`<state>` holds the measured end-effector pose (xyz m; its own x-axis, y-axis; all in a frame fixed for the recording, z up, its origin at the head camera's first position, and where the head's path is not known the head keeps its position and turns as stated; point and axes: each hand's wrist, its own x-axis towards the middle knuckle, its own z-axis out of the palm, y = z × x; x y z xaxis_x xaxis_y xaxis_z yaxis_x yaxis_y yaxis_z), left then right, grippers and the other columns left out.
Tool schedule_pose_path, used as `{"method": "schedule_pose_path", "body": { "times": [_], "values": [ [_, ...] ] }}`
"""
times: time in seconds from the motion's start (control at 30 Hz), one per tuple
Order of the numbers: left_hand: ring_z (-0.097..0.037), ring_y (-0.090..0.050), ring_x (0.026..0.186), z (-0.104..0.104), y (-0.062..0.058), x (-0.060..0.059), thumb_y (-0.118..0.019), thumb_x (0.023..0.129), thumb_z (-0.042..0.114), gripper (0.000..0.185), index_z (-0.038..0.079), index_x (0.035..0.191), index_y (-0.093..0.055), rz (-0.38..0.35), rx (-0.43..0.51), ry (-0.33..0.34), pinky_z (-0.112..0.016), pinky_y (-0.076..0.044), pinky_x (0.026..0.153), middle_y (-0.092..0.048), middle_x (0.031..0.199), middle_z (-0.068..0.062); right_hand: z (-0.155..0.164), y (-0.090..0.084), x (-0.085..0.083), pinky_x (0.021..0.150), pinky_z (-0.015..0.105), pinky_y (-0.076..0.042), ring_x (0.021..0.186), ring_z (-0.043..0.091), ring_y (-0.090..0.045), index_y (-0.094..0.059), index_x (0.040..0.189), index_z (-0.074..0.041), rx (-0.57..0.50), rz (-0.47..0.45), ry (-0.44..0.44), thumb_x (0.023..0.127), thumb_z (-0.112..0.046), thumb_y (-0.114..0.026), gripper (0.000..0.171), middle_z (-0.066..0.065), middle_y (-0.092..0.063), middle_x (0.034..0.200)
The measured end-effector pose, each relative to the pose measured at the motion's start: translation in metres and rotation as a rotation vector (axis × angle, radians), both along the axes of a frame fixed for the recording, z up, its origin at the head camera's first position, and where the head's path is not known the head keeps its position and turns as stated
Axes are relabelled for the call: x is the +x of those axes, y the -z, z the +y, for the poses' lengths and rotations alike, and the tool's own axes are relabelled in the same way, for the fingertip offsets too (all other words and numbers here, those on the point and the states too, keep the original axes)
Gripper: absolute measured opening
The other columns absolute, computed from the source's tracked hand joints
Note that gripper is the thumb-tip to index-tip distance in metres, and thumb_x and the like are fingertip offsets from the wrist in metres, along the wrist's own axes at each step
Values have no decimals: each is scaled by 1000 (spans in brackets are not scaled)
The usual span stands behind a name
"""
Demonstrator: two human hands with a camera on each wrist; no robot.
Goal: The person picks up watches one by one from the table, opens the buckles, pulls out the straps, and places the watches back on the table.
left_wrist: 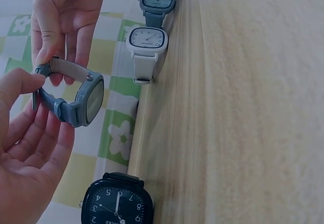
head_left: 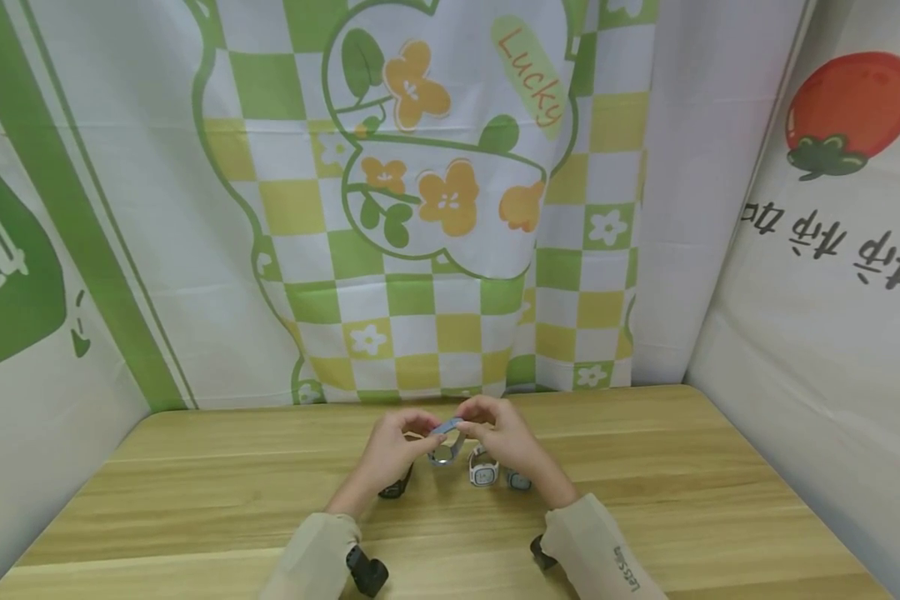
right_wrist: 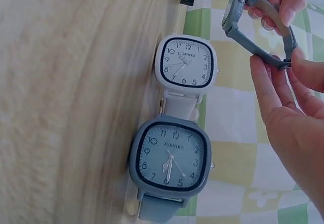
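Above the far part of the table, both hands hold a blue-grey wristwatch (head_left: 447, 426) by its strap, which forms a loop. My left hand (head_left: 392, 450) pinches the strap between thumb and fingers. On the other side, my right hand (head_left: 508, 435) pinches the strap near where its ends overlap. In the left wrist view the watch case (left_wrist: 93, 100) faces right, its dial seen at a slant. Whether the buckle is fastened cannot be made out.
On the wooden table (head_left: 450, 542) stand a black watch (left_wrist: 117, 203) by the left hand, a white watch (right_wrist: 187, 64) and another blue-grey watch (right_wrist: 170, 155) by the right. A patterned curtain (head_left: 412, 308) hangs behind the table's far edge.
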<state>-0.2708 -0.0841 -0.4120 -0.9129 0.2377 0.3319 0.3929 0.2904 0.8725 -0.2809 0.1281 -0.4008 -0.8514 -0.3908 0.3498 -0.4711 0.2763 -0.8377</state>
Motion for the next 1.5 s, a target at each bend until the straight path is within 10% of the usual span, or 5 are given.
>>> {"method": "schedule_pose_path", "body": {
  "times": [0.3,1.5],
  "values": [
    [-16,-69,88,-1,-2,1,-77,92,1,10,-5,100,-75,8,-27,8,-29,-61,78,-77,94,-13,-1,1,-1,83,42,-61,93,29,-72,-70,108,4,0,-19,14,101,-1,-67,9,17,-74,102],
    [-14,-67,83,0,1,-1,-79,91,0,10,-4,99,-76,11,23,-6,-24,-59,75,-76,92,-12,3,2,-1,87,29,-62,101,34,-71,-66,112,10,-82,-52,-56,102,2,-64,12,24,-70,110]
  ]
}}
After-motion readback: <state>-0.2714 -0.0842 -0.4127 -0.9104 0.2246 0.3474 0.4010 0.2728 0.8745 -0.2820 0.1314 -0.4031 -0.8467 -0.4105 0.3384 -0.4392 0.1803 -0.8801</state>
